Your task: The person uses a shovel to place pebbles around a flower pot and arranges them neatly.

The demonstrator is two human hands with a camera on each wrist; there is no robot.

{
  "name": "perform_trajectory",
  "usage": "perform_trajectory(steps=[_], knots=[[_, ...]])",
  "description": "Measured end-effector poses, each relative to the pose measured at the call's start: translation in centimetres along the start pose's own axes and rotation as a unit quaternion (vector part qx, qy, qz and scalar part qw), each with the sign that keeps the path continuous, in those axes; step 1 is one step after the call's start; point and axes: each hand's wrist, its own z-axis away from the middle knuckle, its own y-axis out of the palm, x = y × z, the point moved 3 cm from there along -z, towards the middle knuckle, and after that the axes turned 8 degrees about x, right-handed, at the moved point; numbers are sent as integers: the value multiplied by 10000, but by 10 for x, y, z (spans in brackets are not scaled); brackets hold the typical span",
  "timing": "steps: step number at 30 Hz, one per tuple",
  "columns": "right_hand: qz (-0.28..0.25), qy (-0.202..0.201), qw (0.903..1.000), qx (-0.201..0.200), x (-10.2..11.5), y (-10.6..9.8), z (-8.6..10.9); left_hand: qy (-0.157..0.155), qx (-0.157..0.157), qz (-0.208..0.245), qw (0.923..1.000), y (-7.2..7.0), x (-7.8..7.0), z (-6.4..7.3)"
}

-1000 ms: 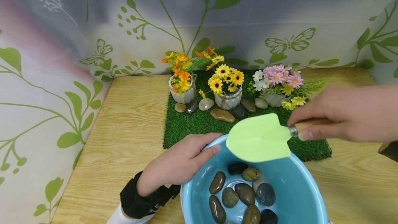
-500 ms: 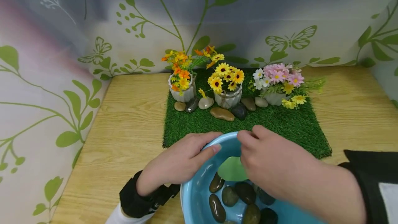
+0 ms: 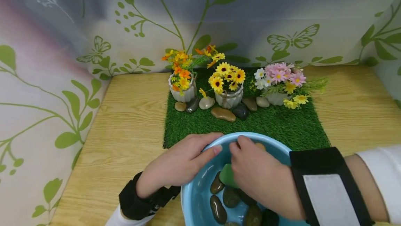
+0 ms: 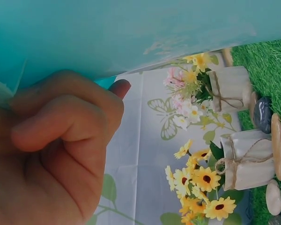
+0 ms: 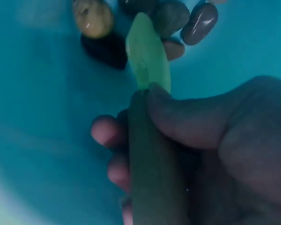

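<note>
My left hand (image 3: 185, 160) grips the rim of a light blue plastic basin (image 3: 188, 198), thumb over the inner side; in the left wrist view its other fingers curl against the outer wall. Inside the basin, my right hand (image 3: 263, 180) grips the handle (image 5: 154, 178) of a garden trowel. Its light green blade (image 5: 147, 58) points down among smooth stones, and in the head view only a piece of the blade shows past the knuckles. Several dark and brown stones (image 3: 218, 209) lie on the basin's bottom. My right hand and forearm cover others.
Behind the basin lies an artificial grass mat (image 3: 282, 128). Along it stand white pots of orange flowers (image 3: 181, 69), yellow flowers (image 3: 227, 76) and pink flowers (image 3: 278, 72), with a row of pebbles (image 3: 223, 114) in front. Wooden tabletop (image 3: 125, 121) extends left; a patterned cloth (image 3: 141, 10) hangs behind.
My right hand has brought the trowel left and down, from above the basin's far rim into the basin among the stones. My left hand has kept its grip on the rim.
</note>
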Motion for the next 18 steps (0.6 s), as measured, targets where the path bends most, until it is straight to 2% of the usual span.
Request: perform_trajectory(steps=[3, 6, 9, 13, 18], knots=[[-519, -219, 9973, 469, 4, 2, -11, 0, 21, 109, 9999, 1, 1, 1], [-795, -484, 9936, 634, 7, 2, -20, 11, 36, 146, 9999, 1, 1, 1], [-700, -701, 9931, 622, 6, 1, -26, 34, 26, 83, 10000, 1, 1, 1], [-737, -775, 9918, 704, 2, 0, -30, 51, 16, 11, 10000, 0, 0, 1], [-772, -803, 9923, 539, -1, 0, -32, -3, -13, -117, 9999, -2, 0, 0]])
